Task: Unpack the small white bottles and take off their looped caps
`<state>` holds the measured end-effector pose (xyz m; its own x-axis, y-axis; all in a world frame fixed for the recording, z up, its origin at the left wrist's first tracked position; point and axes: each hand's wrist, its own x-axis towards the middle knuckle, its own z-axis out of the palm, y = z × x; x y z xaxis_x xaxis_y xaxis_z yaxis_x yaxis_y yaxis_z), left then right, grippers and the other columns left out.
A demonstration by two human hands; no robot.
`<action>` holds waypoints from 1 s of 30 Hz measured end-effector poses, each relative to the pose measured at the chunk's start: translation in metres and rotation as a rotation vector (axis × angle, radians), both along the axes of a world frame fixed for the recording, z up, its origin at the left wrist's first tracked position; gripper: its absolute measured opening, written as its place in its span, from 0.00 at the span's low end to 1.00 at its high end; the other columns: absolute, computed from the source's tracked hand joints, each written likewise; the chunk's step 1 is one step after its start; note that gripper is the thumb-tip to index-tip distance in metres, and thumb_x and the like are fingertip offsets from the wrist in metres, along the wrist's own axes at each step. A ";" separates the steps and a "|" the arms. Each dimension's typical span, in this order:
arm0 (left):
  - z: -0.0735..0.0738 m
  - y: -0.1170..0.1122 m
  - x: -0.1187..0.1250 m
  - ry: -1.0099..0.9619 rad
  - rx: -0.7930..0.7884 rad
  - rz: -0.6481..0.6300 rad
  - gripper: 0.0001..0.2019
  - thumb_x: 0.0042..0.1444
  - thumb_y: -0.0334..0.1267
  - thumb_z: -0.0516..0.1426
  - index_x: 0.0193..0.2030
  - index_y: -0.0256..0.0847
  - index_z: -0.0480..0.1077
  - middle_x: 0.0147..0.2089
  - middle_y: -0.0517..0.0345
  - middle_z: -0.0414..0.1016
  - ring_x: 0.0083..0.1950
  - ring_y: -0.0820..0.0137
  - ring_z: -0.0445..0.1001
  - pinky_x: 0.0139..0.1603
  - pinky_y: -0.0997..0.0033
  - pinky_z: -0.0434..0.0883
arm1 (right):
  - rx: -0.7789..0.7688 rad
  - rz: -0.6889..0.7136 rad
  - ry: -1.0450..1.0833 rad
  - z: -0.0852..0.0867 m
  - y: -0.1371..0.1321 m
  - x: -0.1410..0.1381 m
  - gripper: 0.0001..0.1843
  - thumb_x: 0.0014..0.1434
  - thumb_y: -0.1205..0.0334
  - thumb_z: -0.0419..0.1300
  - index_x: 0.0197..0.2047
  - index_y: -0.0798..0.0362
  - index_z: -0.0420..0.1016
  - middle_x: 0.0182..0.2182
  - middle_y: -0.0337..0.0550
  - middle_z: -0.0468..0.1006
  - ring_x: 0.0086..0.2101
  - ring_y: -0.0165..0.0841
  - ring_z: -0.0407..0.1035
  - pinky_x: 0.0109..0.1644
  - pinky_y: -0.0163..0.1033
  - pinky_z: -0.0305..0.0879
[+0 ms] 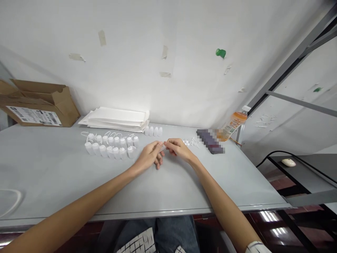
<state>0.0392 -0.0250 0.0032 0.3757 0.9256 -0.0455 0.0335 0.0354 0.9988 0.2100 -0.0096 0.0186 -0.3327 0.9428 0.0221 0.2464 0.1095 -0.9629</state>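
Both your left grip [150, 156] and right grip [179, 149] pinch a small translucent piece [162, 148]. White plastic bottles [110, 146] stand left of the grip on the counter [52, 168].

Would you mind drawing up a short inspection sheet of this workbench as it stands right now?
Surface: pale grey table top.
Job's things: rows of white plastic bottles with looped tethers; four small white bottles; small white parts.
Clutter: cardboard box; stack of white paper; drink bottle; pixelated dark item.
Grippers: left hand and right hand both pinch a small clear piece.
Cables: black cable beside a white computer mouse.
Surroundings: white wall with tape scraps; grey metal frame.
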 end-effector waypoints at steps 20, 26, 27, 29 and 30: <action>-0.004 0.004 -0.002 0.084 0.073 0.078 0.22 0.62 0.58 0.47 0.28 0.42 0.57 0.21 0.68 0.54 0.17 0.78 0.57 0.15 0.77 0.55 | -0.035 -0.005 0.082 0.005 -0.004 -0.003 0.26 0.53 0.39 0.61 0.24 0.53 0.62 0.22 0.35 0.64 0.19 0.24 0.58 0.20 0.32 0.52; -0.001 0.001 -0.003 0.281 0.215 0.128 0.24 0.64 0.56 0.42 0.24 0.41 0.58 0.18 0.64 0.59 0.19 0.74 0.60 0.22 0.73 0.59 | -0.053 0.005 0.064 0.006 -0.004 -0.002 0.24 0.53 0.40 0.62 0.27 0.53 0.66 0.21 0.33 0.63 0.21 0.26 0.60 0.21 0.33 0.59; 0.001 -0.001 -0.004 0.321 0.262 0.129 0.23 0.65 0.54 0.42 0.26 0.41 0.61 0.19 0.65 0.60 0.19 0.74 0.60 0.23 0.73 0.60 | -0.051 -0.009 0.060 0.006 -0.003 -0.002 0.24 0.53 0.39 0.62 0.26 0.53 0.65 0.20 0.33 0.62 0.20 0.26 0.60 0.21 0.33 0.59; 0.003 -0.003 -0.004 0.389 0.349 0.129 0.18 0.64 0.52 0.45 0.37 0.42 0.66 0.20 0.67 0.61 0.22 0.72 0.63 0.26 0.73 0.61 | -0.050 -0.044 0.052 0.004 -0.002 -0.002 0.26 0.53 0.38 0.61 0.24 0.53 0.65 0.20 0.34 0.62 0.20 0.26 0.60 0.21 0.33 0.58; 0.005 -0.004 -0.004 0.411 0.381 0.133 0.15 0.63 0.51 0.47 0.43 0.43 0.66 0.21 0.68 0.61 0.23 0.72 0.64 0.28 0.73 0.61 | -0.051 -0.062 0.051 0.004 -0.002 -0.002 0.27 0.53 0.38 0.61 0.23 0.54 0.64 0.20 0.34 0.62 0.20 0.26 0.60 0.21 0.33 0.58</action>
